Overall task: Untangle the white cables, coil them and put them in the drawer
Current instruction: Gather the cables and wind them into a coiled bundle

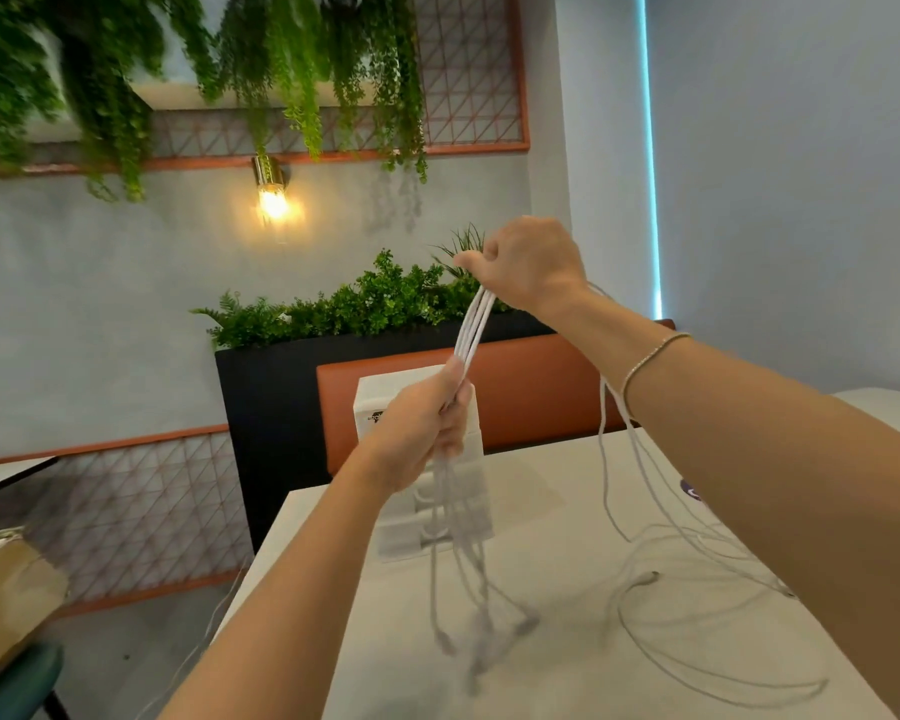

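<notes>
Head view shows the person holding a bundle of white cables (470, 332) taut between both hands above a pale table (567, 511). The right hand (528, 265), raised higher, is clenched round the upper part of the bundle; the left hand (421, 433), below it, grips the same strands in a closed fist. Beneath the left hand the cable ends hang loose and blurred, plugs dangling just above the tabletop. Behind the right forearm further lengths trail down and lie in slack loops (697, 615) on the table. A white box (427, 459), which may be the drawer unit, stands directly behind the left hand; whether it is open cannot be told. Judgement: the cables are light, limp and smooth, likely to slip through a loose grip and to snag at the plugs. The better hold is near the ends, feeding one strand at a time. Open room lies over the table below and right of the hands. The table's near-left edge sits under the left forearm, where a thin strand appears to hang over.
</notes>
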### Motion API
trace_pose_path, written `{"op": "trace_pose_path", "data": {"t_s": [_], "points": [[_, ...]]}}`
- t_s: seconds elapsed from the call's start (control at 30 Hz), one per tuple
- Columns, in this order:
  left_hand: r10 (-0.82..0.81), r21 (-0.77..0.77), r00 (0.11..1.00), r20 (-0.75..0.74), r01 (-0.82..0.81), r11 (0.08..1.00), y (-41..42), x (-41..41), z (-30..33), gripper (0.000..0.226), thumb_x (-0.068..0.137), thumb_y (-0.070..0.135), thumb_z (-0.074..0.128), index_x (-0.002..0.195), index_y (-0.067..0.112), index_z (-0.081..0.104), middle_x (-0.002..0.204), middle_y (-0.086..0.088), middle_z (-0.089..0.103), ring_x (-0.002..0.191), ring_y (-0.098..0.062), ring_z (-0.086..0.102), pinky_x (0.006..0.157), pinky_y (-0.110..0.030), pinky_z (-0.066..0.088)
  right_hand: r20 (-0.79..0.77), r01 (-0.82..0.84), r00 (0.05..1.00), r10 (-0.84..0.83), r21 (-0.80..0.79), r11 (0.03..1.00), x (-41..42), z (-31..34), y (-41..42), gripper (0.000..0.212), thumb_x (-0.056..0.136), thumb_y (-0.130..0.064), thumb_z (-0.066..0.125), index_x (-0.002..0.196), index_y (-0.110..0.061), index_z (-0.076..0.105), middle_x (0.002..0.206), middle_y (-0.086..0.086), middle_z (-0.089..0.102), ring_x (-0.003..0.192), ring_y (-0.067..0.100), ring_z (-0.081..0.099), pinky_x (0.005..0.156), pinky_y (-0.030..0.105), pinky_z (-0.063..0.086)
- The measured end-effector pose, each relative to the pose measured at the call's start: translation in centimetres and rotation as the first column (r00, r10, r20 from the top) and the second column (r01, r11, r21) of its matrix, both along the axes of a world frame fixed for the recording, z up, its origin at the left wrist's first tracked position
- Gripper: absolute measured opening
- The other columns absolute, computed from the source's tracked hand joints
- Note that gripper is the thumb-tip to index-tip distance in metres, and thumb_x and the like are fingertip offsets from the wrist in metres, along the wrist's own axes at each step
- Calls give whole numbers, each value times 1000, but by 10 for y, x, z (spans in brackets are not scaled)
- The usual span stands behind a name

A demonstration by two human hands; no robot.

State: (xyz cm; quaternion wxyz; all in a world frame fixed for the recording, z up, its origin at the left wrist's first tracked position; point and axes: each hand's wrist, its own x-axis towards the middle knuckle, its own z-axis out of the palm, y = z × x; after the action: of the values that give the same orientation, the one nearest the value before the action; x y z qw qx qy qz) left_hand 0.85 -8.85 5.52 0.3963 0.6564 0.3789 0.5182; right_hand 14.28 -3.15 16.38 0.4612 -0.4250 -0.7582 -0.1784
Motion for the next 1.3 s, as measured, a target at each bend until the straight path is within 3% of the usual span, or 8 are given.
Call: {"op": "trace_pose_path", "data": {"t_s": [0.2,0.43,0.57,0.77,0.87,1.0,1.13,1.3], "points": [[138,42,928,-345,-132,990,1,-29,-43,50,100,40,28,56,19,41,47,8,36,47,-9,33,57,-22,36,-103,20,994,-24,-40,999,21,-3,11,58,88,-46,57,43,-15,37,45,-1,37,43,13,35,55,29,43],[342,124,796,-500,-325,938,3,-50,-75,40,101,35,30,70,20,50,61,5,53,60,-8,48,71,-23,44,-118,33,992,-38,-47,998,22,-7,18,57,88,-44,57,43,-15,38,47,0,41,47,16,41,60,32,48],[404,147,755,-517,-387,910,3,-64,-86,32,100,27,36,71,21,47,65,1,51,63,-12,46,70,-26,42,-127,30,991,-35,-39,999,21,-7,19,58,88,-42,57,42,-15,36,45,0,36,45,15,36,57,29,41],[379,75,720,-581,-416,906,5,-76,-101,27,100,20,35,75,26,45,73,0,51,68,-12,45,64,-20,38,-166,0,986,-6,-35,999,15,-9,20,58,88,-40,58,41,-15,35,44,0,36,42,14,34,60,31,47],[335,8,722,-605,-416,909,4,-85,-106,31,98,14,36,71,20,50,78,1,55,74,-12,50,70,-20,40,-166,3,986,-9,-36,999,15,-11,20,58,88,-41,58,41,-16,36,43,-1,35,42,14,34,58,30,45],[304,-24,750,-588,-391,920,4,-90,-105,21,89,5,51,75,20,58,85,0,61,85,-14,57,72,-15,44,-188,3,982,-15,-65,998,19,-8,19,57,88,-41,59,43,-14,37,45,0,36,44,15,36,54,28,42],[311,-9,745,-590,-392,920,7,-89,-107,12,82,11,66,84,20,60,86,2,65,83,-12,61,74,-18,49,-197,3,980,-19,-83,997,20,-6,20,58,87,-41,59,43,-15,33,44,-1,32,41,14,30,45,23,31],[370,27,678,-635,-460,888,9,-94,-115,10,85,18,66,80,23,59,81,2,65,77,-12,62,65,-16,47,-244,-10,970,-17,-111,994,28,-1,23,57,85,-47,60,44,-15,35,44,-2,32,41,11,28,48,23,31]]}}
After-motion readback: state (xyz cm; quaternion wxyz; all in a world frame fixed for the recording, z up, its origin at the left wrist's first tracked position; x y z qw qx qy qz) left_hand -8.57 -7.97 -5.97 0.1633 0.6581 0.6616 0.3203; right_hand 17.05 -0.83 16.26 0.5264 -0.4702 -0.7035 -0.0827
